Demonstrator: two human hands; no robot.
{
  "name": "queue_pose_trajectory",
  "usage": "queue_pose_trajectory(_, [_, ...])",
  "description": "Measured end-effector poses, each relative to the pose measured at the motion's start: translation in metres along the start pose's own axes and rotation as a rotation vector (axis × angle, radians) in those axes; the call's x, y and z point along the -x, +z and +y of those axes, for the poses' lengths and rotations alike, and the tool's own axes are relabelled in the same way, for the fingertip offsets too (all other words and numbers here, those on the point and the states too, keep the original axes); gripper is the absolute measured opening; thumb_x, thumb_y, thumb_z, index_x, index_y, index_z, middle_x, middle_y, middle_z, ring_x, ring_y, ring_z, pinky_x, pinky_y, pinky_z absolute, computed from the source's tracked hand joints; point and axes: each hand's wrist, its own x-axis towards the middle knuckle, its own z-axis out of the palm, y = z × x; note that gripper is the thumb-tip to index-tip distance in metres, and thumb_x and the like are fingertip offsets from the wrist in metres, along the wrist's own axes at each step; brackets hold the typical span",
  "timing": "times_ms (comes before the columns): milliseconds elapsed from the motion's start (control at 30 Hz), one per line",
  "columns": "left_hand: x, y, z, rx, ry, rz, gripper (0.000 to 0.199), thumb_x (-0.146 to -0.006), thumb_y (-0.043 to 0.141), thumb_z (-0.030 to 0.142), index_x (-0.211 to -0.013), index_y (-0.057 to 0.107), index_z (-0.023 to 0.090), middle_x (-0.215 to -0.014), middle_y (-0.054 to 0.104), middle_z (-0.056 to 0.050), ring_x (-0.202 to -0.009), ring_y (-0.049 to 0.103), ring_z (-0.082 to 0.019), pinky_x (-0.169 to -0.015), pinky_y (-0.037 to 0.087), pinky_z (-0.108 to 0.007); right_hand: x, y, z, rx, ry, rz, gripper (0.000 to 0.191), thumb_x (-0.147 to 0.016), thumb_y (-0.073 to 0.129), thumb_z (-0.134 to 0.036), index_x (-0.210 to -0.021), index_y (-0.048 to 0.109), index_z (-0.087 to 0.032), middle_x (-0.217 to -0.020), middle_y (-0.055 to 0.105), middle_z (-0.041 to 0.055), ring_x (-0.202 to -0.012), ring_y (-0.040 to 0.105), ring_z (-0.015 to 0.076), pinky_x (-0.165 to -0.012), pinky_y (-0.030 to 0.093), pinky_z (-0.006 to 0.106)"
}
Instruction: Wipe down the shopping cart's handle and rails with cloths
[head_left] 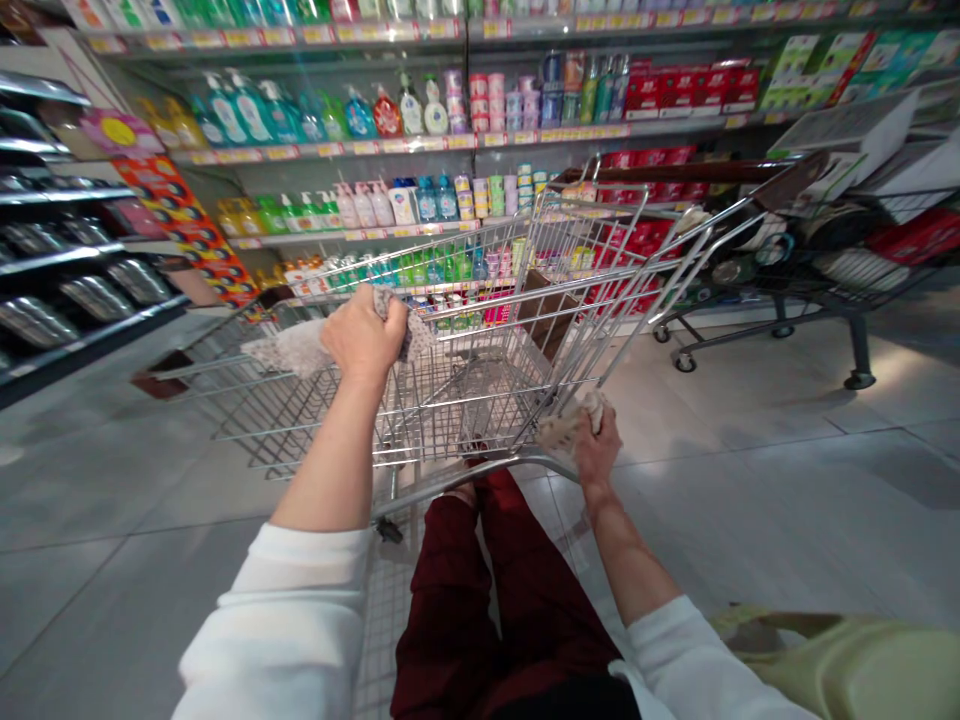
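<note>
My left hand [365, 335] is closed on a crumpled pale grey cloth [292, 352], pressing it over the left top rail of a wire shopping cart [465, 330]. At the cart's near side, my right hand [596, 447] holds a second crumpled pale cloth [566, 425] against the wire side. The cart's curved metal handle [480, 465] runs just below and left of that hand. Part of the cart's inside shows between my arms, with a brown flap of cardboard [544, 315] at its far end.
Shelves of bottled liquids and boxed goods [360, 120] line the back. A black rack of metal pans [67, 260] stands at left. Another loaded cart [787, 270] stands at right. A pale green bag [847, 670] hangs at lower right, above the grey tile floor [750, 500].
</note>
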Motion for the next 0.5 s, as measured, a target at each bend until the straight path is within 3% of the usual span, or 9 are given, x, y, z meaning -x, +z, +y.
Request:
queue_pose_trajectory(100, [0.001, -0.001, 0.001, 0.016, -0.011, -0.008, 0.035, -0.092, 0.045, 0.048, -0.099, 0.066, 0.021, -0.087, 0.068, -0.011, -0.09, 0.063, -0.03, -0.075, 0.039, -0.035, -0.029, 0.007, -0.039, -0.004, -0.328, 0.102, 0.052, -0.096, 0.048, -0.051, -0.132, 0.064, -0.016, -0.124, 0.065, 0.0153, -0.118, 0.058, 0.0258, -0.107, 0.044, 0.045])
queue_pose_trajectory(200, [0.001, -0.002, 0.001, 0.05, -0.017, -0.022, 0.035, -0.092, 0.045, 0.047, -0.101, 0.066, 0.021, -0.089, 0.068, -0.011, -0.092, 0.062, -0.029, -0.076, 0.039, -0.036, -0.037, 0.031, -0.048, 0.133, -0.495, 0.052, 0.054, -0.099, 0.046, -0.045, -0.142, 0.059, -0.016, -0.125, 0.063, 0.0177, -0.121, 0.055, 0.0286, -0.109, 0.043, 0.05])
queue_pose_trajectory(367, [0.0, 0.0, 0.0, 0.036, -0.004, 0.001, 0.033, -0.092, 0.045, 0.046, -0.099, 0.066, 0.022, -0.088, 0.068, -0.011, -0.089, 0.062, -0.028, -0.074, 0.037, -0.035, 0.007, 0.072, 0.001, 0.36, -0.49, -0.148, 0.051, -0.097, 0.046, -0.037, -0.139, 0.064, -0.013, -0.124, 0.068, 0.0197, -0.116, 0.059, 0.0283, -0.108, 0.044, 0.047])
queue_pose_trajectory(500, [0.001, 0.001, 0.0, -0.012, 0.011, 0.02, 0.034, -0.093, 0.044, 0.047, -0.099, 0.067, 0.022, -0.088, 0.07, -0.011, -0.087, 0.063, -0.028, -0.073, 0.037, -0.036, 0.055, 0.075, 0.031, 0.367, -0.512, -0.24, 0.047, -0.096, 0.046, -0.033, -0.132, 0.068, -0.014, -0.129, 0.069, 0.0158, -0.123, 0.058, 0.0289, -0.11, 0.043, 0.045])
